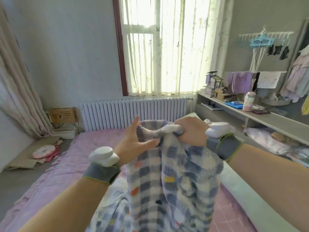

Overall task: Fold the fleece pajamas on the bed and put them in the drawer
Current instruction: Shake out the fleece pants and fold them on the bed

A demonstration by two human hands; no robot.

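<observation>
A blue-and-white checked fleece pajama piece (173, 178) hangs in front of me over the pink bed (55, 173). My right hand (189, 131) is clenched on its bunched top edge and holds it up. My left hand (135, 144) is beside that edge with fingers spread, its fingertips touching the fabric just below the opening. The lower part of the garment trails down onto the bed and out of view at the bottom. No drawer is in view.
A white radiator (133, 113) runs under the curtained window (167, 47). On the right, a grey headboard shelf (260, 114) carries model houses, a pink bottle (248, 101) and small items. Cardboard and a pink toy (44, 151) lie on the floor at left.
</observation>
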